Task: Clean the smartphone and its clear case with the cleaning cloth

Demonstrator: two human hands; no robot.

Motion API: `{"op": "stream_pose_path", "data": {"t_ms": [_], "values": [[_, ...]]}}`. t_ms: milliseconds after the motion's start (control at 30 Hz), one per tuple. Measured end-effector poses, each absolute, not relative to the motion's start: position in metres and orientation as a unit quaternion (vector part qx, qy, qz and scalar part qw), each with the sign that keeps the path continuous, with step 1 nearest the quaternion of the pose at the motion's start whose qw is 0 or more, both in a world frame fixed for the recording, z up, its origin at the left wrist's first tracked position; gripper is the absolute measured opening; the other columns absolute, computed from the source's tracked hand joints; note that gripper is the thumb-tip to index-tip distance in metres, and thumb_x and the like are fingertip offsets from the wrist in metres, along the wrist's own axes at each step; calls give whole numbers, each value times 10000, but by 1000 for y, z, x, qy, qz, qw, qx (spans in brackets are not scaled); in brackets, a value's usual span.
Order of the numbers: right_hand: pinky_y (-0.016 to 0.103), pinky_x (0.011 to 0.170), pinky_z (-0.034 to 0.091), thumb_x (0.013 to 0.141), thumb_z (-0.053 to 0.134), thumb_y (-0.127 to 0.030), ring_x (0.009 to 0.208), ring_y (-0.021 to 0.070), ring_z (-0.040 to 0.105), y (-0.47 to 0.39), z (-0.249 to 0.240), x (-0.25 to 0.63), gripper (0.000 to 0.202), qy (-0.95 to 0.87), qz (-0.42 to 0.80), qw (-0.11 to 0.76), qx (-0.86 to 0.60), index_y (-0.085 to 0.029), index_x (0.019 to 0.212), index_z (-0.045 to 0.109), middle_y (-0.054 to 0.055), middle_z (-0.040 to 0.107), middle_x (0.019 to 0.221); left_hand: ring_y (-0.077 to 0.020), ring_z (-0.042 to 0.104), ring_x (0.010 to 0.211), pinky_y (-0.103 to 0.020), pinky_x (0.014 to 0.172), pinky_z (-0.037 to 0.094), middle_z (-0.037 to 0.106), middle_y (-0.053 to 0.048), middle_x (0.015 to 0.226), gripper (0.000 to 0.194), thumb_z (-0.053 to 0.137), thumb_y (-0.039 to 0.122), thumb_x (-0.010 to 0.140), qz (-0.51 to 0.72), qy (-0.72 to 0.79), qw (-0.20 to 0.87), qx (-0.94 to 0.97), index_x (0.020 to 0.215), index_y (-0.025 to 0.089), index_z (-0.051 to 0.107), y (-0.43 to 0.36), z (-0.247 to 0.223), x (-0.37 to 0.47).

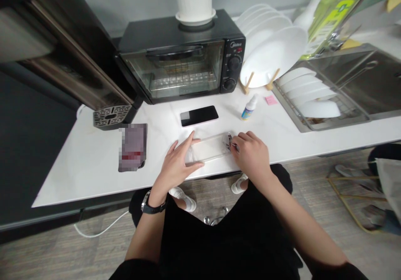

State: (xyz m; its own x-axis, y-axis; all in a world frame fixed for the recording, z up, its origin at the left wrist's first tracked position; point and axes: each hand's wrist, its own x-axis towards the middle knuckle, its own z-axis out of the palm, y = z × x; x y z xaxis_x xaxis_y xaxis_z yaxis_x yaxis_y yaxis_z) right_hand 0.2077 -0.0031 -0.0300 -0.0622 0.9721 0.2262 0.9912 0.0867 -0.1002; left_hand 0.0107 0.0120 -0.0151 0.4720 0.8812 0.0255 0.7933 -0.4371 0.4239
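A clear phone case (209, 147) lies flat on the white counter in front of me. My left hand (180, 163) grips its left end, with the thumb on the near edge and the fingers along the far edge. My right hand (250, 152) is closed at the case's right end, by the dark-rimmed camera cutout; whatever its fingertips pinch is hidden. A black-screened phone (199, 116) lies just beyond the case. Behind my right hand stands a small white spray bottle (249, 108) with a blue and yellow label.
A toaster oven (181, 62) stands at the back with a white pot (194, 0) on top. Left are a drinks machine (112, 115) and a blurred-out flat item (133, 146). Right are racked plates (269, 58), a pink sticky note (271, 100) and a sink (372, 83).
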Motion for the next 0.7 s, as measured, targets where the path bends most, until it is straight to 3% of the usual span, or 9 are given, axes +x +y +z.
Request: {"op": "stream_pose_path", "data": {"t_ms": [233, 533, 700], "values": [[274, 652, 278, 761, 286, -208, 790, 167, 367, 13, -32, 191, 189, -723, -80, 112, -677, -166, 728, 467, 54, 462, 758, -113, 233, 1107, -321, 958, 70, 315, 67, 1182, 746, 471, 314, 654, 137, 493, 189, 838, 1178, 274, -59, 12, -17, 5], [259, 694, 307, 747, 339, -197, 824, 154, 367, 22, -28, 122, 127, -853, 11, 141, -502, -174, 791, 457, 24, 477, 816, -116, 263, 1094, -293, 965, 101, 250, 49, 1216, 760, 475, 322, 642, 167, 501, 174, 831, 1181, 274, -59, 13, -24, -4], [248, 702, 307, 734, 366, -212, 816, 149, 380, 16, -21, 132, 115, -879, 42, 132, -456, -169, 699, 468, 24, 496, 788, -120, 283, 1083, -303, 959, 112, 309, 41, 1187, 766, 487, 326, 629, 168, 502, 174, 831, 1185, 268, -37, 12, -23, -2]]}}
